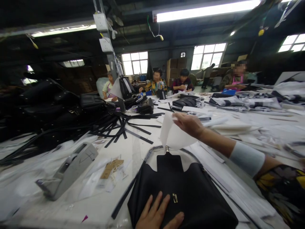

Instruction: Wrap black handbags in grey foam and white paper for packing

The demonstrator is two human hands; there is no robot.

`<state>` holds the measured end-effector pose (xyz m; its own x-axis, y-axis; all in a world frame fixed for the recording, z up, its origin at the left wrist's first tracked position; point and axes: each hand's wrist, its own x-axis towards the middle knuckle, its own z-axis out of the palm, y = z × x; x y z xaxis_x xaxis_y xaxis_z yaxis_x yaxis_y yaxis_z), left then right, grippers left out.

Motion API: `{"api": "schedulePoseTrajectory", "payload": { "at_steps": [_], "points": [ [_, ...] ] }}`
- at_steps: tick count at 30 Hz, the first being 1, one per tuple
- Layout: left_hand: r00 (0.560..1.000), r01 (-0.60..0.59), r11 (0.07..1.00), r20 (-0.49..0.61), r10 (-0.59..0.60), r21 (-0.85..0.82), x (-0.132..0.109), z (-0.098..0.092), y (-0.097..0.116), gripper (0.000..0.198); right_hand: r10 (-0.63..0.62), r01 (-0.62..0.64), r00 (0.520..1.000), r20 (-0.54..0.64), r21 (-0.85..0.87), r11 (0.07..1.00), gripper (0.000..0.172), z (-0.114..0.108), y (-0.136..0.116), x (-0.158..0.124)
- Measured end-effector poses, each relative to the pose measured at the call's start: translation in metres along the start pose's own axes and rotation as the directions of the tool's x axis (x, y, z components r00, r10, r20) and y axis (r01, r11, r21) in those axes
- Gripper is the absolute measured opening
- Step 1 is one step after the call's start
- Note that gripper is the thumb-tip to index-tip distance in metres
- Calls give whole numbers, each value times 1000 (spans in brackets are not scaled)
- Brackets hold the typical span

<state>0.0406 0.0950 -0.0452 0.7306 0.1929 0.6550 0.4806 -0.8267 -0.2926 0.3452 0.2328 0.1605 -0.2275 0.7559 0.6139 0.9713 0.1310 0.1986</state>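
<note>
A black handbag [197, 194] lies on the white table in front of me, its flap [169, 163] folded up and away from the body. A gold turn clasp [175, 198] sits on its front, and a metal fitting [167, 149] shows at the flap's far tip. My left hand [157, 211] rests on the bag's front with its fingers spread. Beyond the bag, my right hand [187, 123] pinches a thin white sheet [178, 137] by its upper edge. The sheet hangs just above the flap tip. Clear wrapping covers part of the bag's handle [150, 153].
A grey tape dispenser [71, 170] and brown tags [111, 168] in plastic lie to the left. Black straps [124, 124] fan out beyond them, near a post [116, 76]. Black bags [59, 101] are heaped far left. Several co-workers sit across the table; white sheets [235, 190] lie right.
</note>
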Motion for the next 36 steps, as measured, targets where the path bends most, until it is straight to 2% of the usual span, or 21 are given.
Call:
{"api": "schedulePoseTrajectory", "payload": {
  "at_steps": [3, 7, 10, 13, 16, 18, 20, 22, 24, 27, 32, 36],
  "points": [
    [999, -3, 997, 31, 5, -77, 9, -19, -5, 53, -30, 26, 990, 139, 29, 999, 40, -14, -21, -27],
    [966, 121, 963, 254, -58, -240, 21, -43, -2, 61, 9, -29, 960, 282, 67, 997, 34, -34, -49, -62],
    [927, 207, 935, 363, -93, -289, 26, -54, 1, 67, -81, 58, 941, 329, 81, 995, 49, -50, -74, -94],
    [909, 261, 909, 399, -119, -324, 31, -59, 2, 66, -200, 181, 897, 395, 85, 980, 65, -64, -99, -130],
    [893, 321, 870, 426, -146, -374, 34, -62, 2, 65, -360, 318, 841, 403, 169, 933, 55, -70, -116, -160],
    [881, 356, 848, 443, -164, -393, 33, -62, 3, 65, -415, 361, 840, 348, 211, 908, 44, -69, -121, -173],
    [876, 367, 843, 452, -170, -393, 30, -60, 5, 62, -392, 344, 872, 294, 204, 917, 41, -65, -124, -185],
    [881, 353, 855, 442, -168, -380, 25, -57, 7, 58, -365, 315, 888, 279, 209, 926, 47, -62, -128, -195],
    [895, 336, 876, 408, -182, -346, 19, -53, 10, 52, -367, 297, 876, 313, 251, 921, 54, -60, -133, -203],
    [912, 314, 898, 361, -195, -310, 16, -51, 12, 47, -352, 248, 859, 371, 300, 921, 54, -59, -143, -207],
    [909, 331, 864, 375, -184, -379, 21, -51, 12, 34, -244, 142, 884, 398, 268, 953, 48, -55, -153, -203],
    [912, 312, 871, 376, -162, -381, 21, -56, 13, 33, -228, 126, 890, 394, 269, 955, 52, -52, -156, -210]
  ]
}}
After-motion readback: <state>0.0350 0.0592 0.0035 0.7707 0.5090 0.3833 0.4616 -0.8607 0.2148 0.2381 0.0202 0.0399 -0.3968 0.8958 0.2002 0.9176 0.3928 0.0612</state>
